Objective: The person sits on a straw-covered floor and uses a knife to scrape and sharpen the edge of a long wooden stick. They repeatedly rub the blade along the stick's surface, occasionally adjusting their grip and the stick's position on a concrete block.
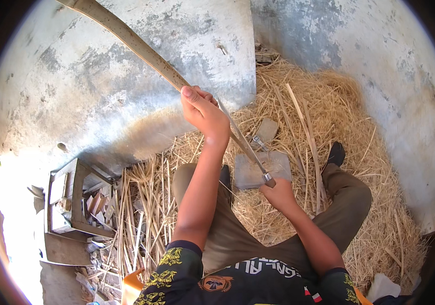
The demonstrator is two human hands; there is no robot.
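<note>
A long bamboo strip point(136, 47) slants down from the upper left, and my left hand point(205, 114) is wrapped round it near its lower part. Lower and to the right, my right hand point(279, 194) is closed round the handle of a long-bladed knife point(250, 153). A metal collar shows where the blade meets the handle, which my fingers hide. The blade points up and left along the bamboo, its tip end close to my left hand. Whether the edge touches the bamboo, I cannot tell.
Between my legs lies a grey slab point(245, 173) amid straw-like shavings point(339, 101). Longer bamboo strips point(306, 132) rest on the shavings. At the left stands a wooden frame point(78, 198) with scraps inside. A weathered wall point(100, 96) rises ahead.
</note>
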